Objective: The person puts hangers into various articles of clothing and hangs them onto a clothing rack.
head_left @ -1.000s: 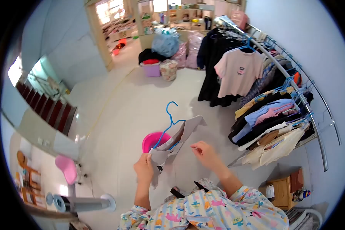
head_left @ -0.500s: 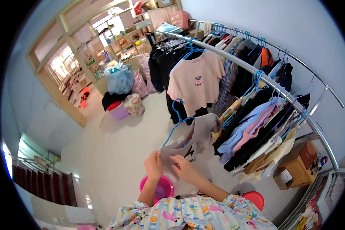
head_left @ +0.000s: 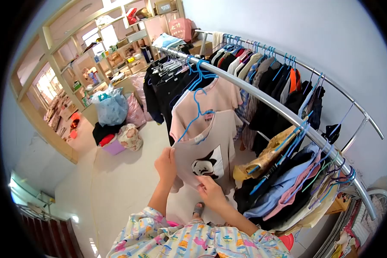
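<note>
A greyish T-shirt (head_left: pixel 185 161) with a black-and-white cartoon print hangs in front of me on a blue hanger (head_left: pixel 188 127). My left hand (head_left: pixel 165 165) is closed on the shirt's shoulder, by the hanger's left end. Lower down, my right hand (head_left: pixel 211 191) pinches the fabric just below the print. The hanger's hook is up near the front metal rail (head_left: pixel 253 88), overlapping a pale pink T-shirt (head_left: pixel 225 92) behind it; whether it touches anything there I cannot tell.
Several garments, including a light blue one (head_left: pixel 284 176), hang close on my right. A second rail (head_left: pixel 335 79) runs along the wall. Bags (head_left: pixel 112 107) and a purple bin (head_left: pixel 113 148) stand on the floor at left. A red stool (head_left: pixel 287 241) is partly hidden below the clothes.
The grey T-shirt has been raised and spread, so its print now shows. Both hands have moved up with it, and the view has shifted toward the rack.
</note>
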